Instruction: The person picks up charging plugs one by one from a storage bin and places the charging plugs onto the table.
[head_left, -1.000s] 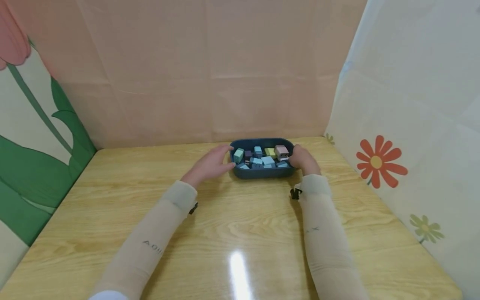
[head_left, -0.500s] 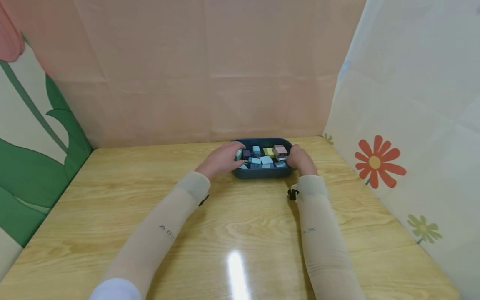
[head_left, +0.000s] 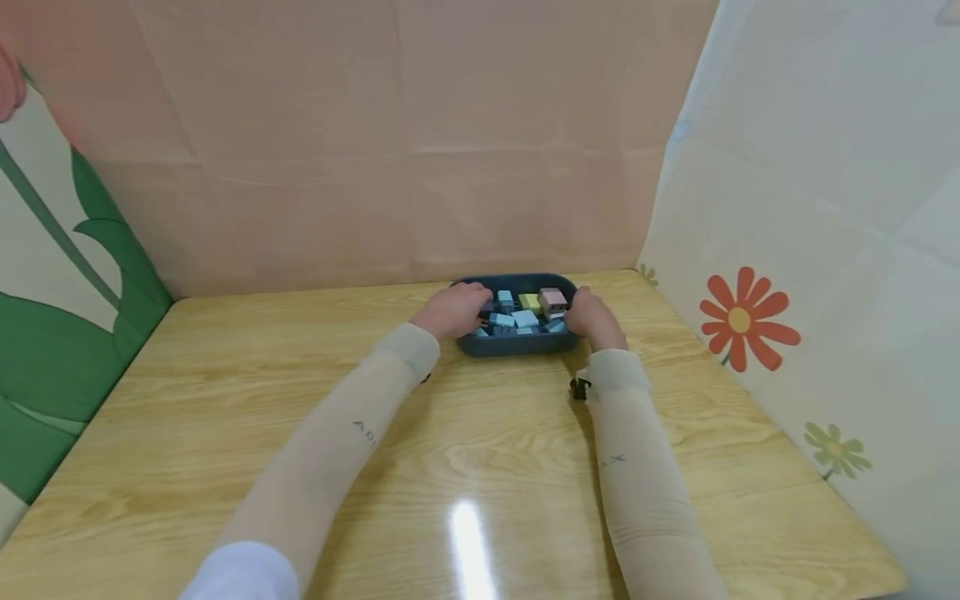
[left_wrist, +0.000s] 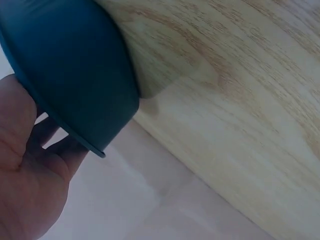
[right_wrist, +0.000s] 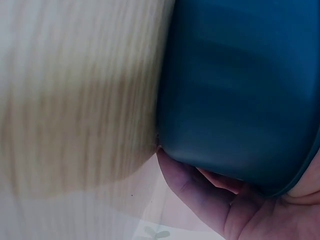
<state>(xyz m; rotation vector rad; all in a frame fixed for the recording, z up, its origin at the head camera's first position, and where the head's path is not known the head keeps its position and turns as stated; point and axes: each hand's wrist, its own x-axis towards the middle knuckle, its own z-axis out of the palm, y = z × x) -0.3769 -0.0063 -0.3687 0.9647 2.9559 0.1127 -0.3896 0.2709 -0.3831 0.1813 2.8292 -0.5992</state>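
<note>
Near the table's back edge stands a dark blue oblong tray (head_left: 517,344), with several small blocks in it. Light blue blocks (head_left: 524,319) lie mid-tray, a yellow block (head_left: 530,302) behind them and a pink block (head_left: 553,300) at the right. My left hand (head_left: 452,310) reaches over the tray's left end. In the left wrist view its fingers (left_wrist: 72,152) pass behind the rim, so their tips are hidden. At the right end, my right hand (head_left: 592,318) grips the tray, with a finger (right_wrist: 185,185) curled against its outer wall in the right wrist view.
A wood-grain table (head_left: 465,433) spreads in front of the tray, with a bright light reflection on it. A pinkish cloth wall (head_left: 412,167) rises just behind. Flower-printed cloth (head_left: 825,250) closes the right side, leaf-printed cloth (head_left: 60,333) the left.
My left hand has moved right, from beside the tray to over its left end, covering the green block there. The right hand has stayed at the right end. The view has shifted slightly.
</note>
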